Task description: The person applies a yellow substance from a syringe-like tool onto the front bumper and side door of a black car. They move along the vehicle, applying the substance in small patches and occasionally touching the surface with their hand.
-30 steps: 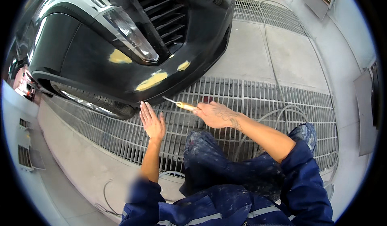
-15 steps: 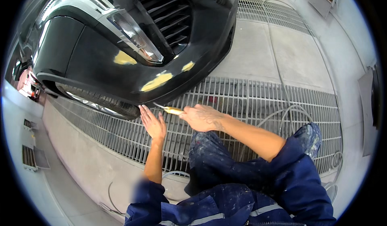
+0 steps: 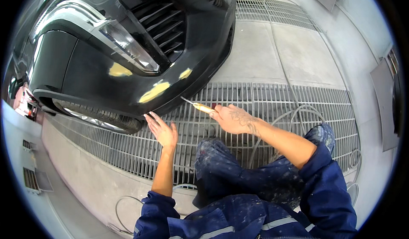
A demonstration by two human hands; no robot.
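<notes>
Bumper [image 3: 132, 83] ahead; tyre [image 3: 123, 121] left; floor grating [image 3: 238, 95] below; wall [image 3: 362, 38] far right.

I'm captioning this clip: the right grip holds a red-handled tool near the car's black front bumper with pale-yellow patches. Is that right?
The handle colour is wrong: in the head view, the right grip holds a yellow-handled tool near the car's black front bumper with pale-yellow patches.

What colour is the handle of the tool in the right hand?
The handle is yellow; it shows in the head view.
</notes>
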